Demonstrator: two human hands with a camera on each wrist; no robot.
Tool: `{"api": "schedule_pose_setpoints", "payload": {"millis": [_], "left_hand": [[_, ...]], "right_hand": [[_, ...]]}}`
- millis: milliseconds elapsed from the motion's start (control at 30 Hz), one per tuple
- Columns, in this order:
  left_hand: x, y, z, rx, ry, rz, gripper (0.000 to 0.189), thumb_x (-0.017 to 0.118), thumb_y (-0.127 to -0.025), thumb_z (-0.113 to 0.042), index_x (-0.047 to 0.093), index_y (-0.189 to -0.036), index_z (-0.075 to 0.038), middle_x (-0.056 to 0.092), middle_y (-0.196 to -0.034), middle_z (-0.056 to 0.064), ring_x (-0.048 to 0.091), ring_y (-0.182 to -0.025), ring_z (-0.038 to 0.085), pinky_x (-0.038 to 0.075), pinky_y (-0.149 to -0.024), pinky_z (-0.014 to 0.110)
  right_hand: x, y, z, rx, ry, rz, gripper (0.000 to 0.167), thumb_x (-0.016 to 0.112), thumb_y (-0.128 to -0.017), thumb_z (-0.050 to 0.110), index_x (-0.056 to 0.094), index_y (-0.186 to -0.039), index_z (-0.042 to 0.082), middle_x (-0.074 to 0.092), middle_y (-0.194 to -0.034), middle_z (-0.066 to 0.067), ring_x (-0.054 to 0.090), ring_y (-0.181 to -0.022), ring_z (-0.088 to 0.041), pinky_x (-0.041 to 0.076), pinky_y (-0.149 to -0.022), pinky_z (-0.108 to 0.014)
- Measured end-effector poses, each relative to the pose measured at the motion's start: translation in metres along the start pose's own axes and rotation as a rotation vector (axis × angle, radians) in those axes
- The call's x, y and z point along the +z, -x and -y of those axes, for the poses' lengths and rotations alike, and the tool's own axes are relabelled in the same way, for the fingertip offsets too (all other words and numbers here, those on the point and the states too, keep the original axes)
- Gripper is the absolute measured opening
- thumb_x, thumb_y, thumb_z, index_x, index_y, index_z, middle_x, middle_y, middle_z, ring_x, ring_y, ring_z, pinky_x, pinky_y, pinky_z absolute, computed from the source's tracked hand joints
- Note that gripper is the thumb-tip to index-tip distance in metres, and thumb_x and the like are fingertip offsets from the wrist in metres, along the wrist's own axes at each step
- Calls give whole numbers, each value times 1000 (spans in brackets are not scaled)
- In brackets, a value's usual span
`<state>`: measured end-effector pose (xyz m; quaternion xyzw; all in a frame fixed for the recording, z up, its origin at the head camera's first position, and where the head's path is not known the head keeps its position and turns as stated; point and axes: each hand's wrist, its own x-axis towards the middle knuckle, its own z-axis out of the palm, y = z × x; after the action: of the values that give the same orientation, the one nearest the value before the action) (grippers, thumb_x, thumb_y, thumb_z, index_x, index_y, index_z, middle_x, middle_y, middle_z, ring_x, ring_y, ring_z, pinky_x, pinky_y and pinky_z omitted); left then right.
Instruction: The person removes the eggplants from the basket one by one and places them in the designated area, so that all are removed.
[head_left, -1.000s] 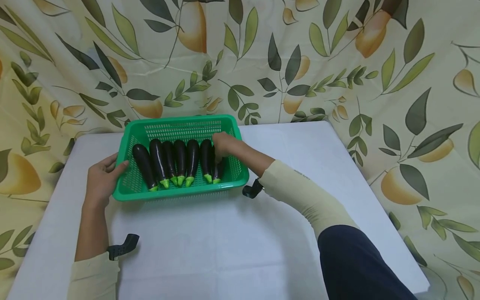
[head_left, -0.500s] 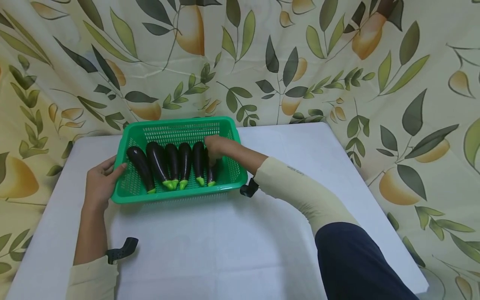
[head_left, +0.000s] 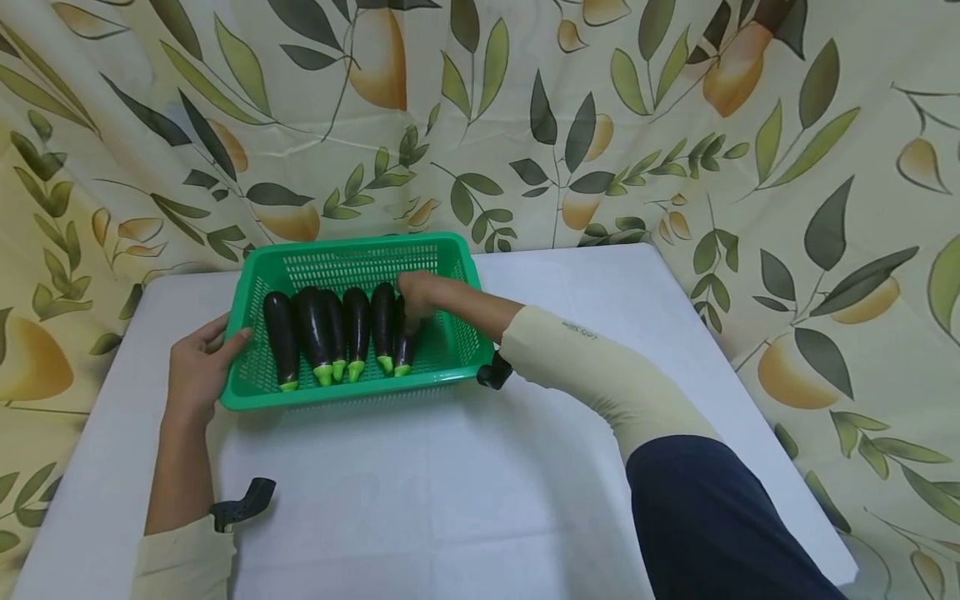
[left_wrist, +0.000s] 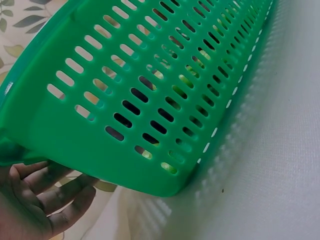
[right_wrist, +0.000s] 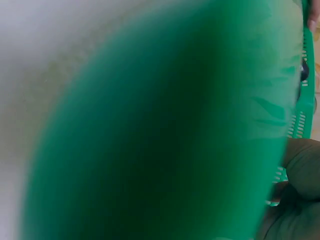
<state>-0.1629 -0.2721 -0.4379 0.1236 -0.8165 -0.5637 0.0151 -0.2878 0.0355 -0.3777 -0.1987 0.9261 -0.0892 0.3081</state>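
One white-covered table bears a green basket at its far side, left of centre. The left hand pinches the basket's left rim, thumb over it, probably for steadiness. The right hand reaches in at the rightmost eggplant; hidden fingers leave its grasp uncertain. Six eggplants lie inside, stems near, perhaps for a neat row.

The basket sits on the far part of the table, before the curtain. Inside, eggplants lie side by side, left hand at its left end, right hand over the rightmost.
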Motion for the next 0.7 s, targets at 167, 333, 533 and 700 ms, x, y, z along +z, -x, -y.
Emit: {"api": "schedule_pose_setpoints", "payload": {"millis": [167, 333, 533, 700], "left_hand": [[0, 0, -1, -15, -5, -4, 65, 60, -108, -39, 43, -159, -2, 53, -151, 25, 62, -98, -2, 54, -75, 11], [2, 1, -2, -26, -28, -3, 64, 59, -108, -39, 44, -159, -3, 53, -152, 24, 63, -105, 6, 53, -76, 11], [2, 2, -3, -18, -44, -7, 64, 58, -108, -40, 44, -159, -3, 53, -151, 24, 63, -109, 9, 52, -77, 10], [1, 2, -3, -14, -43, -12, 64, 58, -108, -40, 44, -159, -3, 53, -151, 24, 62, -105, 4, 52, -76, 10]], "right_hand": [[-2, -2, 3, -32, -84, 19, 67, 86, -91, 14, 51, -145, -1, 62, -128, -13, 64, -108, -22, 58, -88, -30], [-4, -1, 3, 4, -311, 76, 77, 82, -91, 2, 40, -156, -5, 53, -147, -18, 63, -122, -28, 58, -95, -34], [-6, -2, 5, 41, -431, 63, 66, 80, -91, -4, 47, -148, -6, 53, -140, -19, 63, -120, -30, 60, -91, -34], [-4, -5, 6, 47, -413, 29, 64, 80, -91, -5, 49, -147, -6, 55, -137, -18, 65, -114, -29, 62, -85, -31]]}}
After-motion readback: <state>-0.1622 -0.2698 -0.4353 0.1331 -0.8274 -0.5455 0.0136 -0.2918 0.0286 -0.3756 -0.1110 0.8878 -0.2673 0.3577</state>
